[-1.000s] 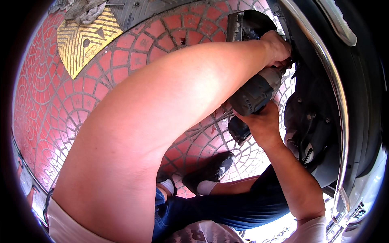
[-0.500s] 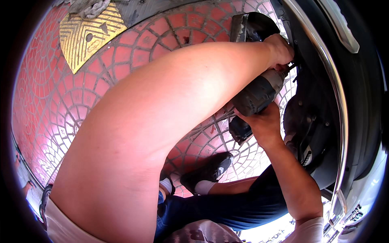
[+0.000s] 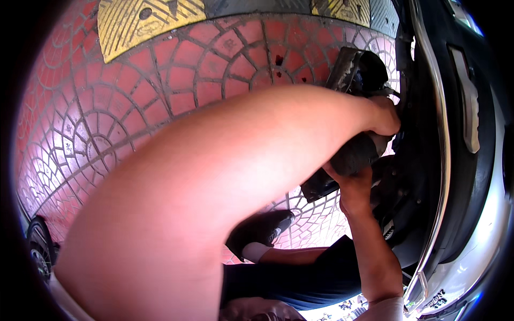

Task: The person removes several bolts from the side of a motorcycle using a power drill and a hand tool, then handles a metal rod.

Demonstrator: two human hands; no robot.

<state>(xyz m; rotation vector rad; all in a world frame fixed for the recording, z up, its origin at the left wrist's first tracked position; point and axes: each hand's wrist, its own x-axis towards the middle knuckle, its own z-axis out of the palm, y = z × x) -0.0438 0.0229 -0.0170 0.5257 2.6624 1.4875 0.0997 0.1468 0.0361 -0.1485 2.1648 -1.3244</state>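
Note:
My right hand (image 3: 353, 187) is wrapped around the grip of a black cordless impact driver (image 3: 353, 155). The tool's nose points up and right toward the dark underside of a vehicle (image 3: 399, 187), and its battery base (image 3: 319, 185) shows below. My left arm crosses the whole view. At its end my left hand (image 3: 384, 115) is curled at the tool's front end, close against the vehicle's dark side. What its fingers hold is hidden. Just beyond the left hand stands a scuffed black part (image 3: 348, 69) with a rounded opening.
A chrome bar (image 3: 443, 134) runs down the vehicle's side, beside a silver footrest-like piece (image 3: 469, 101). Red paving (image 3: 187, 64) lies beneath, edged by a yellow ramp block (image 3: 155, 18). A dark shoe (image 3: 259, 232) is below my arm, and a wheel (image 3: 40, 243) shows far left.
The view has shifted, so the ramp, black part and hands sit lower in it. Both hands stay at the impact driver and the vehicle's side, with the left hand still curled.

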